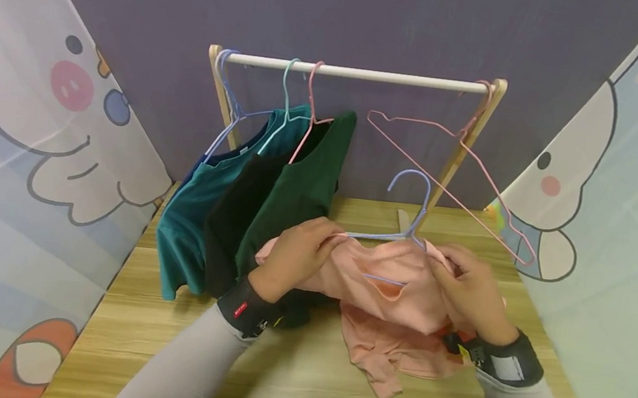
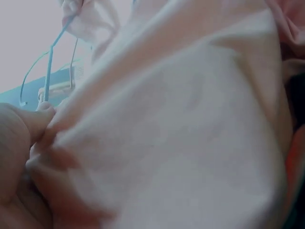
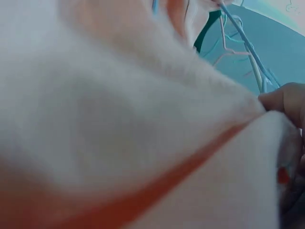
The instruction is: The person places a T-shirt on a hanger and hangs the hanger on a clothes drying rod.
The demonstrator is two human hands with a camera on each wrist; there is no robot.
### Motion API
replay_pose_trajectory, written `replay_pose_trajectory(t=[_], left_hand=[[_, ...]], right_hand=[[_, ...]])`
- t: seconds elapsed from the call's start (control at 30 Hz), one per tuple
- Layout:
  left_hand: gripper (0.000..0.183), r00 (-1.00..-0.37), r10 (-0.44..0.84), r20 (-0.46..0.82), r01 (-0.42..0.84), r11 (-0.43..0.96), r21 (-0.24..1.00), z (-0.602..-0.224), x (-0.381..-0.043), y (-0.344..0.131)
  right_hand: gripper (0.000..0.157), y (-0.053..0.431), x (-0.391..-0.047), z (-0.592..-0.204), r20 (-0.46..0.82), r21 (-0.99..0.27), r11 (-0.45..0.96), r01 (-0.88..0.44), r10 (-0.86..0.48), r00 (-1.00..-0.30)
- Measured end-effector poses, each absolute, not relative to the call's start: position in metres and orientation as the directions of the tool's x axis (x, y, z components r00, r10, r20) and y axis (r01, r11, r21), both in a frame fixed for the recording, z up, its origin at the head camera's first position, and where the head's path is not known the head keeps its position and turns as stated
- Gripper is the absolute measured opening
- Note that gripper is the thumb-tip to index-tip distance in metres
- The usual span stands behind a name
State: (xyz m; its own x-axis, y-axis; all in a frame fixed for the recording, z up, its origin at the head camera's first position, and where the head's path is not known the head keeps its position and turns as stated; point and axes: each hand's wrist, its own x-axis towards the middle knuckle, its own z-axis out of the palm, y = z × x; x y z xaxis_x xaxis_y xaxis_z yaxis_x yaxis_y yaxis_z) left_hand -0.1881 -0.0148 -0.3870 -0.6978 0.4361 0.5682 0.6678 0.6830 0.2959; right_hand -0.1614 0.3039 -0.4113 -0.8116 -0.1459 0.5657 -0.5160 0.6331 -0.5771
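A pink long-sleeved shirt point(image 1: 394, 313) hangs between the two hands, its lower part and a sleeve lying on the table. A lavender-blue hanger point(image 1: 425, 201) sits inside it, with the hook rising above the neckline and its lower bar showing through the neck opening. My left hand point(image 1: 298, 252) pinches the shirt's left shoulder by the hanger's arm. At the other shoulder, my right hand point(image 1: 470, 295) grips the cloth, slightly blurred. Pink fabric point(image 2: 171, 129) fills most of the left wrist view, beside the pinching thumb. In the right wrist view, the thumb point(image 3: 283, 100) presses a fold of cloth.
A white rail point(image 1: 392, 77) on wooden posts stands behind. At its left hang a teal top point(image 1: 185, 236), a black garment point(image 1: 233, 222) and a green garment point(image 1: 295, 203). A bare pink hanger point(image 1: 492, 179) hangs at the right end. Printed curtains flank the wooden table point(image 1: 161, 338).
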Motion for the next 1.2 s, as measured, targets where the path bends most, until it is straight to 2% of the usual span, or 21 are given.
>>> replay_pose_trajectory(t=[0.23, 0.47, 0.7, 0.87, 0.97, 1.07, 1.2], left_hand=[[0.013, -0.666, 0.373, 0.646, 0.662, 0.696, 0.279, -0.389, -0.190, -0.024], [0.014, -0.633, 0.356, 0.688, 0.679, 0.682, 0.272, -0.389, -0.189, -0.028], [0.013, -0.629, 0.327, 0.705, 0.670, 0.688, 0.279, -0.391, -0.188, -0.032], [0.013, -0.627, 0.339, 0.702, 0.674, 0.687, 0.271, -0.394, -0.188, -0.032], [0.014, -0.610, 0.355, 0.708, 0.690, 0.678, 0.254, -0.398, -0.187, -0.030], [0.014, -0.562, 0.388, 0.731, 0.722, 0.661, 0.205, -0.401, -0.186, -0.025], [0.012, -0.504, 0.440, 0.743, 0.765, 0.627, 0.148, -0.401, -0.183, -0.018]], right_hand=[[0.020, 0.322, -0.159, -0.406, 0.571, -0.555, 0.629, -0.544, -0.187, -0.799], [0.032, 0.343, -0.154, -0.404, 0.533, -0.538, 0.622, -0.569, -0.271, -0.801], [0.031, 0.362, -0.149, -0.415, 0.546, -0.546, 0.611, -0.573, -0.259, -0.797], [0.029, 0.367, -0.146, -0.418, 0.514, -0.521, 0.666, -0.534, -0.254, -0.819], [0.039, 0.362, -0.144, -0.418, 0.503, -0.450, 0.728, -0.517, -0.271, -0.820], [0.051, 0.353, -0.142, -0.417, 0.504, -0.366, 0.781, -0.507, -0.292, -0.813], [0.035, 0.345, -0.143, -0.420, 0.564, -0.329, 0.767, -0.551, -0.308, -0.766]])
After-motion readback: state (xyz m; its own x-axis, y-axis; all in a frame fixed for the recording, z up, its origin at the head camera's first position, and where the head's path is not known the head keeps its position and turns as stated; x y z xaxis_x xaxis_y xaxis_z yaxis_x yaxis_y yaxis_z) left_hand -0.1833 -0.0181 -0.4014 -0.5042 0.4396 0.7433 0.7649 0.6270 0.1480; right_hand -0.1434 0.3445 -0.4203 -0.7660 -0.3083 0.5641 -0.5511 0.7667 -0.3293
